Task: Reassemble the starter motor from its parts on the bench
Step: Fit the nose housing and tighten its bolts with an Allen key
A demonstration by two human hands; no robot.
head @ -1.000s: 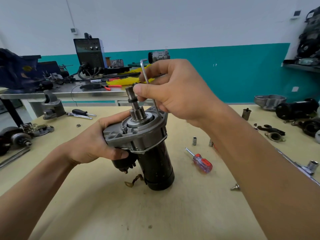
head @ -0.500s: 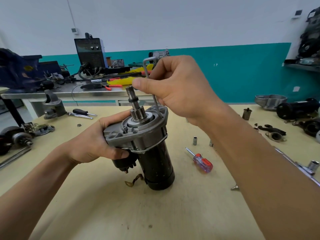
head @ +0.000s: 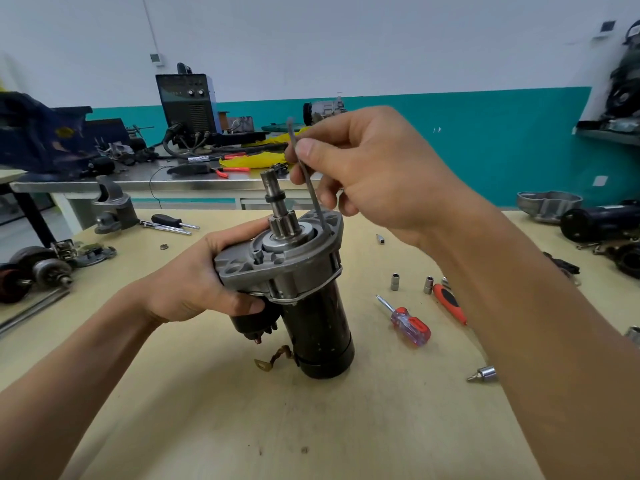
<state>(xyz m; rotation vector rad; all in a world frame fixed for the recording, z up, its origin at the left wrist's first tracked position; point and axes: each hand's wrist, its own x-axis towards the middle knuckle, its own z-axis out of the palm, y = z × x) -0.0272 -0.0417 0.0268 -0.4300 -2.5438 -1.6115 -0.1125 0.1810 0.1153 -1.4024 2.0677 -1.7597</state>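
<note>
The pale wooden counter [head: 207, 427] is cut off at the lower edge by both forearms. At its middle the starter motor [head: 311, 306] is stood on end, slightly tilted. It has a black cylindrical body below, a grey cast-metal housing above and a toothed shaft projecting from the top. Its black solenoid, on the left, is partly hidden under the left hand [head: 194, 282], which is wrapped round the housing. Above the motor a thin metal rod [head: 313, 194] is pinched in the right hand [head: 374, 174]. The rod's upper end is blurred and its tip is set at the housing's rim. Right of the motor a red-and-clear screwdriver [head: 410, 325] is laid, with small steel sockets [head: 394, 281] just beyond.
</note>
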